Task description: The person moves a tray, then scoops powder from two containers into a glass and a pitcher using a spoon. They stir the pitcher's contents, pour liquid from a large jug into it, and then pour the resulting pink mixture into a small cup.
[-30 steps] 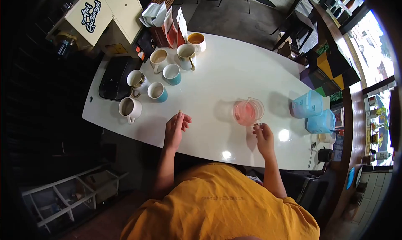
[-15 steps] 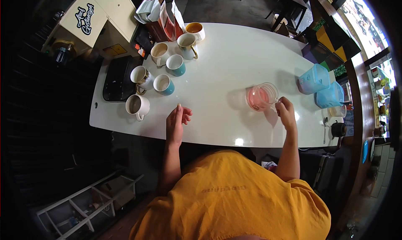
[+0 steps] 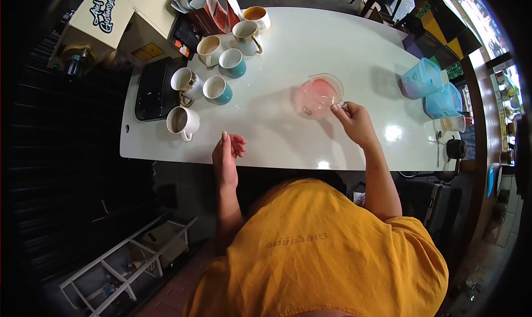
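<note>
A clear glass jug (image 3: 313,98) with pink liquid in it is in my right hand (image 3: 356,123), gripped by its handle. It is tilted; whether its base touches the table cannot be made out. My left hand (image 3: 226,153) is over the table's front edge, thumb up and fingers loosely bent, with nothing in it. Closest to that hand are a white mug (image 3: 183,123) and a teal cup (image 3: 220,90). Behind them stand a second teal cup (image 3: 233,63), a white-and-gold mug (image 3: 187,83) and several other mugs.
Two blue translucent containers (image 3: 422,79) stand at the right of the white table (image 3: 293,45). A spoon (image 3: 438,148) and a small dark pot (image 3: 456,148) lie near its right edge. At the left are a black flat device (image 3: 153,98) and a cream machine (image 3: 149,37); paper bags (image 3: 213,12) stand behind.
My right hand has carried the glass jug leftward and away from me, tilting it further. My left hand keeps much the same pose, and the whole view has shifted slightly.
</note>
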{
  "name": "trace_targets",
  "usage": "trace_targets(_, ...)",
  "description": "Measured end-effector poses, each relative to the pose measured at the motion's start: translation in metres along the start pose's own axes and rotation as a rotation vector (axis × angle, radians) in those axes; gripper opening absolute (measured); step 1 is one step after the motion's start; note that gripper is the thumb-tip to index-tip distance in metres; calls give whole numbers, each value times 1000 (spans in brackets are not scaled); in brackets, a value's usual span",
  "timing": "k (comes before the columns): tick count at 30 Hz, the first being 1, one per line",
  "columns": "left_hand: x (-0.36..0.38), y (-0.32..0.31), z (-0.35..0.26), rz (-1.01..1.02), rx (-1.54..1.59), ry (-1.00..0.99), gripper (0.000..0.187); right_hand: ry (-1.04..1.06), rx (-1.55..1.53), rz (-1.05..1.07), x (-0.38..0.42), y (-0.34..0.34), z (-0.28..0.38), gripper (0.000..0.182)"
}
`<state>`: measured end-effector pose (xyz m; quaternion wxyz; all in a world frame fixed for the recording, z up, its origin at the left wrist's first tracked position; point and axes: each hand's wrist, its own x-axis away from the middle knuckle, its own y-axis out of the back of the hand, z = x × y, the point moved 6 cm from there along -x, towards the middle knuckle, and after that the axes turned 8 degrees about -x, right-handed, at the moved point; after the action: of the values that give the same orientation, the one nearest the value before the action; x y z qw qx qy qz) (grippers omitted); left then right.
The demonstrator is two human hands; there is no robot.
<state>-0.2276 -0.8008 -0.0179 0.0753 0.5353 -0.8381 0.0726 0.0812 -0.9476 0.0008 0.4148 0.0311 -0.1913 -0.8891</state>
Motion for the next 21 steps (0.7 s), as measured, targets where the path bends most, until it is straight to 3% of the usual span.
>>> trace_targets(21, 8, 4, -1, -21, 93, -2, 46, 26, 42, 60, 14, 14, 38, 53)
